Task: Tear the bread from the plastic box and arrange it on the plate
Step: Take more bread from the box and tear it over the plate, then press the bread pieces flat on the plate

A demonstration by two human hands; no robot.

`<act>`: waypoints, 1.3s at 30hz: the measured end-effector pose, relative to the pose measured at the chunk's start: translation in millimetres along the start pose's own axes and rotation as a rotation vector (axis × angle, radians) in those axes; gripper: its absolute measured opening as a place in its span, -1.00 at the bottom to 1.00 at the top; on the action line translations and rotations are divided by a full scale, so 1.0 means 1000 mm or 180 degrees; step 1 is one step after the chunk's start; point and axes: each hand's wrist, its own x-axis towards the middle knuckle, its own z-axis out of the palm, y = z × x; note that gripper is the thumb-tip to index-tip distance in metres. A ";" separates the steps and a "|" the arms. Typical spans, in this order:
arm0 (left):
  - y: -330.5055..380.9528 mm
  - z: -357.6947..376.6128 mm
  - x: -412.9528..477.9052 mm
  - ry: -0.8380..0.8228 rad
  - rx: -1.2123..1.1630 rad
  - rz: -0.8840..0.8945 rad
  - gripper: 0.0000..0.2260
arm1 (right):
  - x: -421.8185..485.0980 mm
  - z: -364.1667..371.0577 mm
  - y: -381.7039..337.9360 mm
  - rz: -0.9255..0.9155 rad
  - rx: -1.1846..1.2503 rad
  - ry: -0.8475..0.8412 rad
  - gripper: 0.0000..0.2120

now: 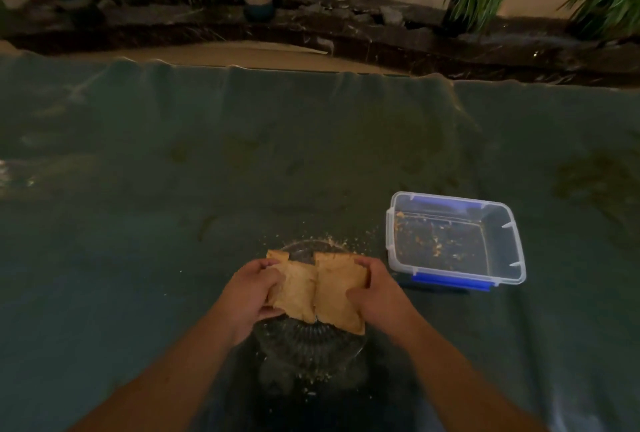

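A flat tan bread [317, 289] is held over a clear ribbed glass plate [311, 345], split down its middle with the two halves still meeting near the lower edge. My left hand [252, 293] grips the left half and my right hand [377, 289] grips the right half. The clear plastic box [453, 244] with blue clips stands to the right of the plate, open, holding only crumbs.
A dark green cloth [173, 172] covers the table. Crumbs lie scattered around the plate's far rim. Beyond the table's far edge runs a dark stone ledge [346, 26] with several potted plants.
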 end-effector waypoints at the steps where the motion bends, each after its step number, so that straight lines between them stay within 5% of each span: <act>1: -0.010 -0.009 0.003 -0.0021 0.0160 -0.0046 -0.75 | 0.000 0.004 0.007 0.0010 -0.0133 -0.0023 -0.33; 6: -0.048 -0.025 0.016 0.0677 0.3368 0.1389 -0.66 | -0.006 0.012 0.036 -0.0560 -0.2071 0.0526 -0.38; 11: -0.039 0.000 0.014 0.0555 0.4530 0.2327 -0.57 | -0.001 0.017 0.027 -0.1319 -0.2615 0.0396 -0.49; 17: -0.026 0.025 0.023 0.0376 0.5501 0.2040 -0.48 | 0.017 0.032 0.009 -0.1346 -0.3437 0.0150 -0.50; 20: -0.021 0.029 0.027 0.0330 0.5456 0.2078 -0.59 | 0.023 0.032 0.007 -0.1338 -0.3426 0.0095 -0.58; 23: -0.016 0.024 0.029 0.0069 0.4400 0.1824 -0.79 | 0.025 0.024 0.004 -0.1272 -0.2657 -0.0248 -0.74; 26: -0.018 0.015 0.028 -0.0279 0.3795 0.1289 -0.78 | 0.022 0.015 0.007 -0.1191 -0.2152 -0.0628 -0.75; 29: -0.032 0.009 0.026 -0.0438 0.3985 0.1130 -0.80 | 0.015 0.018 0.018 -0.1253 -0.2377 -0.0766 -0.79; 33: -0.045 0.009 0.023 -0.0181 0.4899 0.1709 -0.73 | 0.007 0.029 0.029 -0.1716 -0.3229 -0.0298 -0.74; 39: -0.045 0.017 0.025 -0.0151 0.5286 0.2233 -0.57 | 0.007 0.030 0.031 -0.2038 -0.2844 0.0154 -0.67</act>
